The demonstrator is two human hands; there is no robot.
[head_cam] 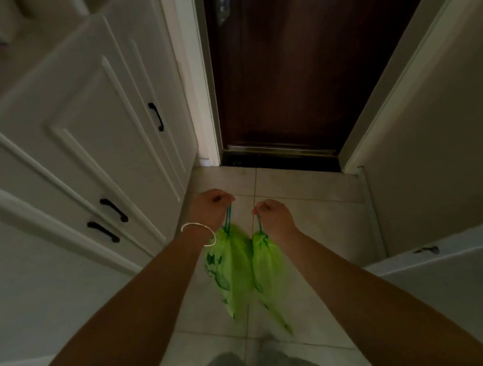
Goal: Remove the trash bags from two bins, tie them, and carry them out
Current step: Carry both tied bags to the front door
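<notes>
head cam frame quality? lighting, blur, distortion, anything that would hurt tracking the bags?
Head view: dim, flat indoor light, no glare; the dark door loses detail. Strong wide-angle bending along the cabinets and wall edges. Left hand and right hand are fairly sharp; the lower tips of the left green bag and right green bag smear from motion; the frame's bottom edge is soft.

I have both arms out ahead, the left hand (211,204) just left of the right hand (271,213), a small gap between them. From each fist a bag hangs by its drawstring: the left bag (231,270) and the right bag (265,263) touch side by side below the hands, above the floor (308,206). Ahead of the hands stands the door (297,63). Cabinets (86,137) run along the left, a wall (432,124) along the right.
</notes>
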